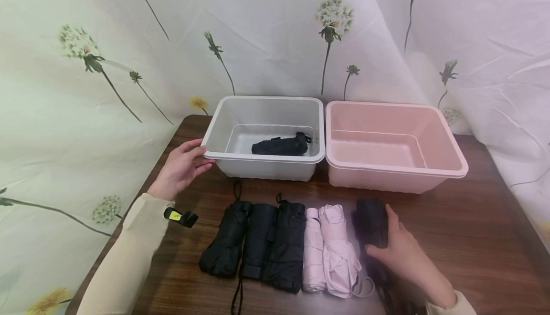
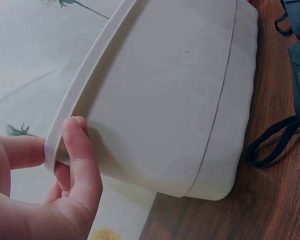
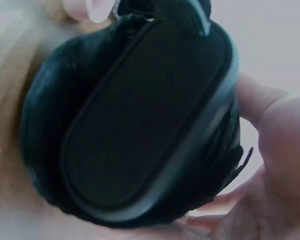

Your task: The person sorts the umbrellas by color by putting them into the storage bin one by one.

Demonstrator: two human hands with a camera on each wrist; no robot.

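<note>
Head view: the left hand (image 1: 182, 168) is pinching the grey bin (image 1: 266, 168) by its rim; the right hand (image 1: 406, 253) is gripping a dark umbrella (image 1: 370, 222) right of a pale pink umbrella (image 1: 336, 250). Another black umbrella (image 1: 279, 146) is lying inside the grey bin, a pink bin (image 1: 382, 179) standing beside it. One yellow label (image 1: 175, 215) is bearing marks too small to read.

place: kinda homey, but can't tell if it's an actual home or a studio corner
backdrop: creased white dandelion-print fabric sheet (image 1: 275, 33), hung like a curtain
furniture: dark brown wood-grain table (image 1: 485, 243)
storage: rectangular light grey plastic tub (image 1: 266, 168), rectangular pink plastic tub (image 1: 382, 179)
household stuff: folded black fabric umbrellas (image 1: 285, 248), folded pale pink fabric umbrellas (image 1: 337, 253)
</note>
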